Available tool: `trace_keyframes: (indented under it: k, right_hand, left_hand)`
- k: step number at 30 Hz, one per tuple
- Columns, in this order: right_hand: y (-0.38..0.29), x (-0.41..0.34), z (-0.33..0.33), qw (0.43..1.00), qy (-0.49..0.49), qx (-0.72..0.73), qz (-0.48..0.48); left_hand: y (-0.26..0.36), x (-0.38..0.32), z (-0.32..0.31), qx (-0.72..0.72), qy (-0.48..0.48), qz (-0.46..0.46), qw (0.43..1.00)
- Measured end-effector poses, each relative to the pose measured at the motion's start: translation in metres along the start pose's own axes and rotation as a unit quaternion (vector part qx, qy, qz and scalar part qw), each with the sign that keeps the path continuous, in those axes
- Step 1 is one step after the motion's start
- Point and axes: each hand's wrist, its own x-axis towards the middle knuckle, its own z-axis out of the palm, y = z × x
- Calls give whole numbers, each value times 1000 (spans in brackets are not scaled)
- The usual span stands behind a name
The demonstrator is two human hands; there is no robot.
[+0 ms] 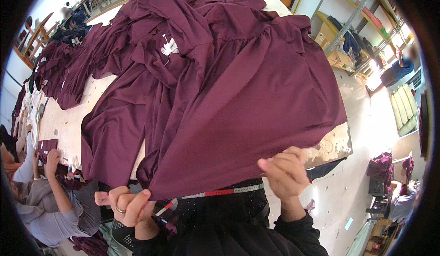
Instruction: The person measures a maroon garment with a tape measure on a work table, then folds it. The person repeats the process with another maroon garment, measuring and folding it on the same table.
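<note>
A large maroon garment (240, 108) with gathered seams spreads over the pale worktable, its near edge stretched between my hands. My left hand (129, 204), with a ring on one finger, pinches a corner of the cloth between thumb and fingers. At the right part of that edge, my right hand (287, 170) has its fingers curled and looks slightly blurred; the cloth appears to be gripped in it. A white tag or label bundle (169, 47) on a thread lies on the fabric. Below the edge, a red and white tape measure (220, 192) runs across my black clothing.
More maroon garments (72, 67) are heaped at the left and far side of the worktable (330, 144). A co-worker (55, 201) handles a small maroon piece at the left. Metal shelving (357, 18) with cartons stands at the upper right. A black crate (122, 235) is at the lower left.
</note>
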Motion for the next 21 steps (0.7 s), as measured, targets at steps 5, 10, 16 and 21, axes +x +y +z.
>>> trace_keyframes:
  k: [5, 10, 16, 21]
  right_hand:
    - [5, 7, -24, 948, -53, 202, 239]
    - [2, 5, -19, 918, -120, 203, 318]
    - [-38, 7, 44, 971, -149, 185, 32]
    - [-45, 11, 46, 972, -101, 201, -63]
  left_hand:
    - [-9, 11, -1, -288, -174, -247, 909]
    - [-15, 0, 20, -153, -299, -296, 894]
    - [48, 29, 36, -154, -297, -85, 938]
    - [35, 15, 19, -82, -134, -49, 986]
